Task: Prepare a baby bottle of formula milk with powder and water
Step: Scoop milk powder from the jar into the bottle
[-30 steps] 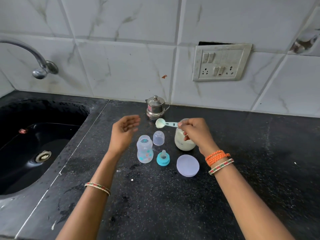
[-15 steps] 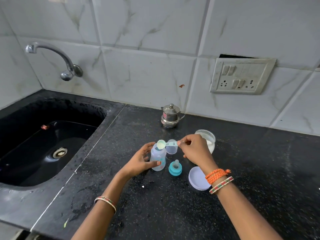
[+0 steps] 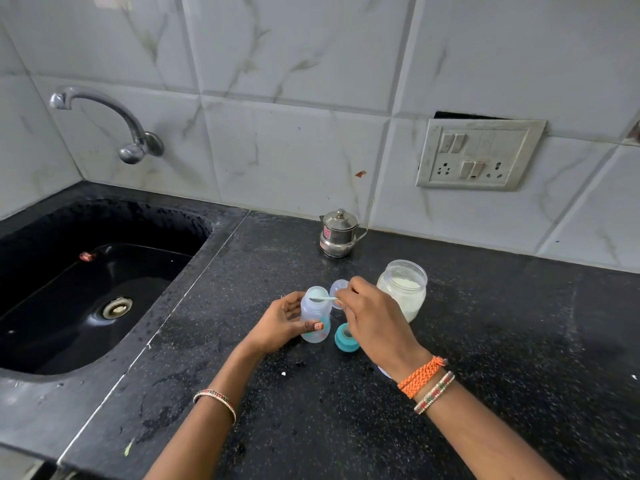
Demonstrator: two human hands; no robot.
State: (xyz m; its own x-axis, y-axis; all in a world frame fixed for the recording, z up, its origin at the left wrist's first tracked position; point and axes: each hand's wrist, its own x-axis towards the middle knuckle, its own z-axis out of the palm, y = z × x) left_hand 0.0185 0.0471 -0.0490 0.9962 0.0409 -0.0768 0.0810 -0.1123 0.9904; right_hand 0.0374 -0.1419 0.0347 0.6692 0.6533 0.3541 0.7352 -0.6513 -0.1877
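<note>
The black speckled bench (image 3: 485, 341) carries everything, with the dark sink (image 3: 86, 289) at nine o'clock under its tap (image 3: 131, 133), grey-veined wall tiles behind, and a switch plate (image 3: 479, 155) up at one o'clock.

The powder jar (image 3: 403, 292) stands open at two o'clock of my hands, still well filled. My right hand (image 3: 374, 323) is closed in a pinch on the handle of the scoop (image 3: 323, 298), which is tipped over the mouth of the baby bottle (image 3: 315, 315). My left hand (image 3: 280, 327) is curled loosely around the bottle's side, thumb across its front, steadying it upright on the bench. I'd judge the powder is going in right now (whether any is already inside, I cannot tell). The bottle looks dry of water, so water, fitting the teal teat ring (image 3: 346, 337) lying at four o'clock of the bottle, and shaking are left. The clear cap (image 3: 337, 289) sits just behind the bottle, and a small steel pot (image 3: 338, 233) stands at twelve o'clock by the wall.
</note>
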